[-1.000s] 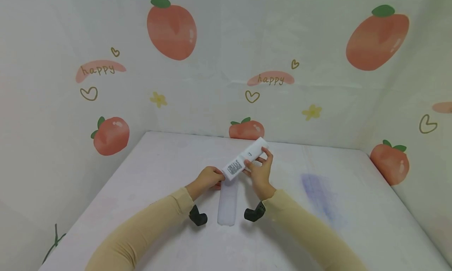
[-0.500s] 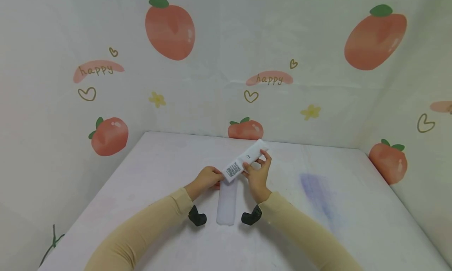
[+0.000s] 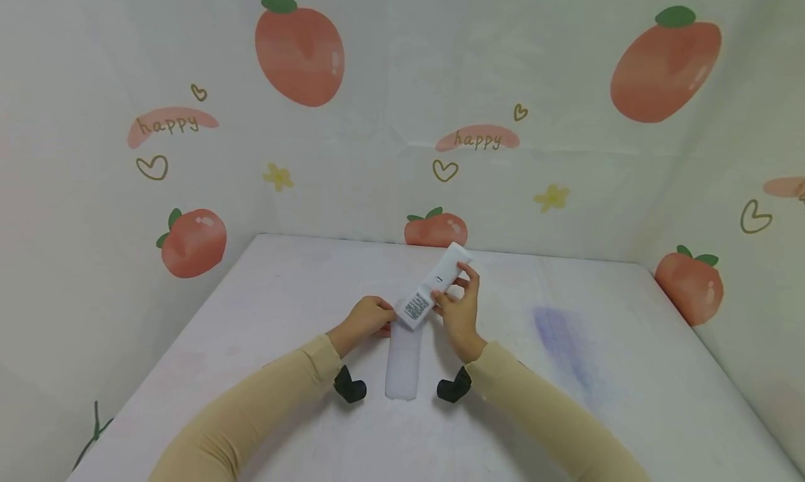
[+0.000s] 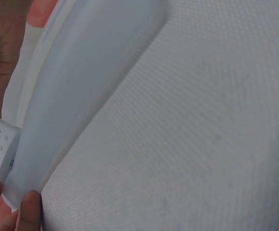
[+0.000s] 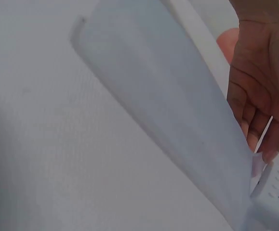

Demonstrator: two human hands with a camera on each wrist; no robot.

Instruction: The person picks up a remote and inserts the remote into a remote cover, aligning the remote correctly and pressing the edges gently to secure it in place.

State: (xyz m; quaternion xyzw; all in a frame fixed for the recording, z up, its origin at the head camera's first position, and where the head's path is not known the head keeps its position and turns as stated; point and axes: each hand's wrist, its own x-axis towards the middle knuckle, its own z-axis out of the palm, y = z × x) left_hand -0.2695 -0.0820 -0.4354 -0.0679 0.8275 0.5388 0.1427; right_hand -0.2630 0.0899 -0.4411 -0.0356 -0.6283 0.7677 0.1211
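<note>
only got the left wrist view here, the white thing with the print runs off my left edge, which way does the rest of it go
Observer: In the head view, the white device slants up and to the right from its end with the printed code.
Operator: ok and what's up by its far end
Observer: The right hand has one of its fingers there.
Operator: last one, where does the lower end of the translucent strip sit
Observer: In the head view, that end lies between two black pieces, one to each side of it.
</note>
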